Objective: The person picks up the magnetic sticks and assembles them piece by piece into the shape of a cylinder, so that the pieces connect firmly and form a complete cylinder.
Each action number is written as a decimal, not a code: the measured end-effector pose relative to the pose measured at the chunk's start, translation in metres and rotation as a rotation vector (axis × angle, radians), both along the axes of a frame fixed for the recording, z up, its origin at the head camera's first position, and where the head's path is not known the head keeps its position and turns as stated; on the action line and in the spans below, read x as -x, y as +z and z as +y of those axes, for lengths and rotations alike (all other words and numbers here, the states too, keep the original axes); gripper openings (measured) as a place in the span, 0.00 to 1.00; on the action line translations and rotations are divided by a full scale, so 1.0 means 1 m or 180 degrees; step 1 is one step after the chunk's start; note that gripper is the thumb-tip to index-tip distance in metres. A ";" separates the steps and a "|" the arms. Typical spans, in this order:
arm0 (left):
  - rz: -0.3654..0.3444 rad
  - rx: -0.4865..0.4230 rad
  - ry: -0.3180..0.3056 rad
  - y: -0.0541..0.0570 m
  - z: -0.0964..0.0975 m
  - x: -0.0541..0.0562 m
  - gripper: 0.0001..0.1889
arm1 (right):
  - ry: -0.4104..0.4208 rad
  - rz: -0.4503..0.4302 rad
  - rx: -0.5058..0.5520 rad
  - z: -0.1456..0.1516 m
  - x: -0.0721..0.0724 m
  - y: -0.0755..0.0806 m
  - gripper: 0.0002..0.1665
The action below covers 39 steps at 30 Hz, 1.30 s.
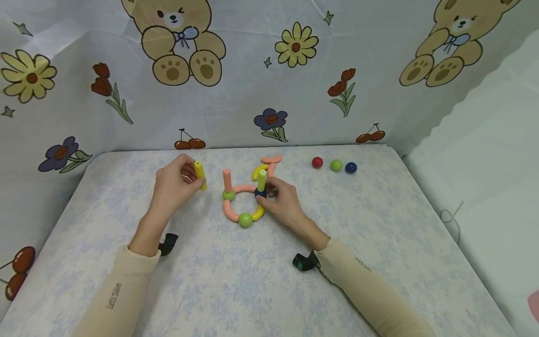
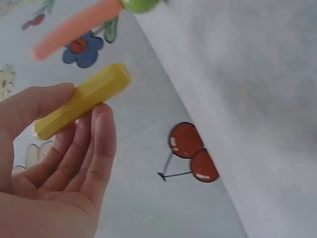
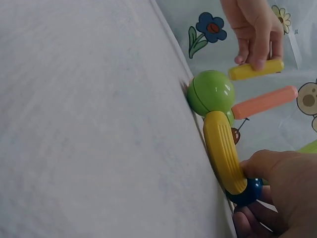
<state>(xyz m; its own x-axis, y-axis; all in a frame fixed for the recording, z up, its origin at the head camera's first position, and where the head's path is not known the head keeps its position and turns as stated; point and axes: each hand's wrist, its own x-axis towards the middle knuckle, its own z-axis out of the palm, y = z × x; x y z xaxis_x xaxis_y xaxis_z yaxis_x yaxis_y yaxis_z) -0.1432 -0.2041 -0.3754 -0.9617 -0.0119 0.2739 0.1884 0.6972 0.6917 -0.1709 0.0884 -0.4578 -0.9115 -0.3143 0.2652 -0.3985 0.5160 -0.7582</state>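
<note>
My left hand [image 1: 174, 185] pinches a straight yellow rod [image 1: 200, 176] between thumb and fingers, raised to the left of a toy ring. Curved pink pieces [image 1: 229, 212], a curved yellow piece [image 3: 224, 151], two green balls [image 1: 245, 220] and a blue ball [image 1: 259, 192] make up this ring, which lies on the table. A pink rod [image 1: 227, 179] stands upright on the left green ball, and a light green rod [image 1: 262, 179] on the blue one. With thumb and fingers, my right hand [image 1: 286, 201] grips the blue ball from the right; its fingertips are partly hidden.
Behind the ring lie loose curved pieces, two pink [image 1: 272, 159] and one yellow [image 1: 256, 173]. Farther right, a red ball [image 1: 317, 162], a green ball [image 1: 336, 165] and a blue ball [image 1: 351, 167] sit in a row. A printed cloth hangs along the table's far edge.
</note>
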 end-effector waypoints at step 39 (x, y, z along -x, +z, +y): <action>-0.0902 0.0639 -0.0546 -0.032 0.033 -0.002 0.11 | 0.0141 0.0050 -0.0220 -0.001 0.000 0.003 0.19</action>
<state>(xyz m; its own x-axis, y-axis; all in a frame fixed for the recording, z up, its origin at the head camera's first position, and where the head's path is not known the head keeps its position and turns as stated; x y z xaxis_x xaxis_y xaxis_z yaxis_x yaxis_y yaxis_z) -0.1412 -0.1710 -0.4072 -0.9829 0.1826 -0.0224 0.1350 0.7990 0.5860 -0.1707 0.0876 -0.4551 -0.8922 -0.3724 0.2556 -0.4337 0.5485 -0.7149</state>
